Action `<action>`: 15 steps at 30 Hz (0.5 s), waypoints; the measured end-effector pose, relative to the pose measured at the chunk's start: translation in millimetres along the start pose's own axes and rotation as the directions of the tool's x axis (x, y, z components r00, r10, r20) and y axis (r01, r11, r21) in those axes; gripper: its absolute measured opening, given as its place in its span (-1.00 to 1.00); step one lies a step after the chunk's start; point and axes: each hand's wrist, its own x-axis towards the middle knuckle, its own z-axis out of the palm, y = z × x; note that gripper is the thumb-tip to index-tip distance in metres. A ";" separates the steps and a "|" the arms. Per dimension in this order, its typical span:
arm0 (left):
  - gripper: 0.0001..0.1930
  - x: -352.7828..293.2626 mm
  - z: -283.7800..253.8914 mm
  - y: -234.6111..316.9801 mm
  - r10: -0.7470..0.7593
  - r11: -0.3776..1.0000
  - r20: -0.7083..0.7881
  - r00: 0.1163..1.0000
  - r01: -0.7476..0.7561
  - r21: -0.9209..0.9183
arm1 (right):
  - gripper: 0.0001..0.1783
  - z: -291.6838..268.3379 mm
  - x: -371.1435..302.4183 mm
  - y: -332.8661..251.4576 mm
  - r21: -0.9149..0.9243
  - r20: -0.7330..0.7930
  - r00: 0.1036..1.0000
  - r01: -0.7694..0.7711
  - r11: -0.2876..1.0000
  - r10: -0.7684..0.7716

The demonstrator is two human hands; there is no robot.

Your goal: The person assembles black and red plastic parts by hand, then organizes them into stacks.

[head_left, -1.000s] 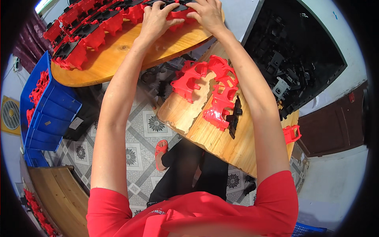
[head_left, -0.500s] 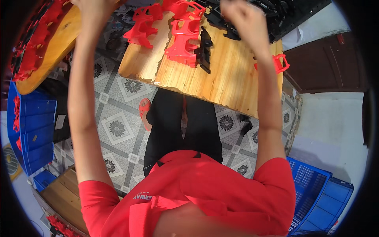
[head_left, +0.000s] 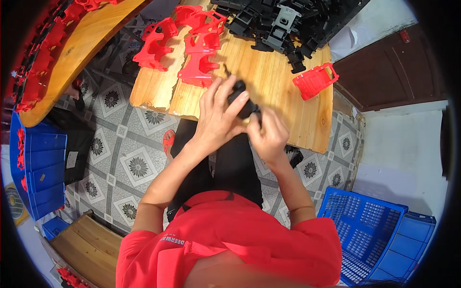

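Observation:
Close to the table's near edge, both hands are together on a black plastic part (head_left: 243,102), partly covered by fingers. My left hand (head_left: 215,114) grips it from the left, fingers bent over its side. My right hand (head_left: 269,135) is closed at the part's lower right end; its fingertips are slightly blurred. Just beyond my left hand, red plastic frames (head_left: 198,67) stand in a row on the wooden table (head_left: 269,91). A second row of red frames (head_left: 152,48) lies farther left. A single red frame (head_left: 314,81) sits at the right.
Black plastic parts (head_left: 288,29) are heaped at the table's far right. Another wooden table (head_left: 67,57) at the left bears red and black parts. A blue bin (head_left: 43,158) stands below it. To the right is a blue crate (head_left: 365,225), near a brown panel (head_left: 391,72).
Both hands have drawn back from far apart to meet at the table's near edge, around a black part. The black part that lay beside the red row is gone from there.

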 end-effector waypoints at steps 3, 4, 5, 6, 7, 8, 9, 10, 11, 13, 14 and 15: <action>-0.03 2.9 22.7 -19.0 -0.071 0.953 -0.130 0.989 0.028 -0.302 | -0.80 -17.2 17.0 -5.2 0.257 0.156 0.988 -0.049 0.965 0.008; -0.10 7.3 26.0 -19.5 -0.087 0.976 -0.124 0.988 0.059 -0.209 | -0.79 -19.7 18.5 18.3 0.318 0.210 0.977 -0.113 0.941 0.046; -0.20 15.8 23.6 -15.8 -0.029 0.992 -0.009 1.000 0.028 -0.126 | -0.78 -21.6 20.7 37.0 0.365 0.267 0.960 -0.186 0.912 0.089; -0.23 21.2 31.9 -16.7 0.000 0.998 0.023 1.000 0.001 -0.057 | -0.75 -17.4 29.0 45.9 0.343 0.218 0.944 -0.311 0.886 0.246; -0.26 26.0 43.2 -17.4 0.024 1.000 0.056 0.998 -0.024 0.012 | -0.73 -11.9 36.7 52.4 0.328 0.168 0.902 -0.431 0.841 0.397; -0.13 32.5 48.5 -16.2 -0.032 0.999 0.123 0.992 0.032 -0.001 | -0.73 -6.3 43.5 59.3 0.337 0.174 0.904 -0.426 0.839 0.390; -0.12 35.4 53.0 -12.2 -0.066 0.998 0.100 0.993 0.064 0.025 | -0.74 -0.4 49.3 65.2 0.312 0.140 0.901 -0.435 0.845 0.412; -0.21 33.8 51.8 -12.1 -0.059 0.998 0.062 0.996 0.057 0.033 | -0.75 4.9 53.4 71.0 0.286 0.106 0.895 -0.445 0.849 0.434; -0.29 40.0 47.9 -8.5 -0.045 0.999 0.031 0.998 0.044 0.030 | -0.75 6.7 54.1 81.3 0.286 0.106 0.893 -0.449 0.847 0.438; -0.40 46.3 25.1 -25.5 0.052 0.990 -0.066 0.996 -0.042 0.138 | -0.75 6.6 49.9 99.5 0.131 0.104 0.900 -0.435 0.891 0.424; -0.50 47.3 14.2 -33.6 -0.074 0.978 -0.178 0.981 0.106 0.180 | -0.74 7.2 48.0 107.5 0.210 0.095 0.893 -0.450 0.868 0.440; -0.49 57.5 -0.9 -41.0 -0.097 0.912 -0.291 0.952 0.202 0.357 | -0.74 3.8 47.6 112.0 0.204 0.100 0.885 -0.465 0.862 0.454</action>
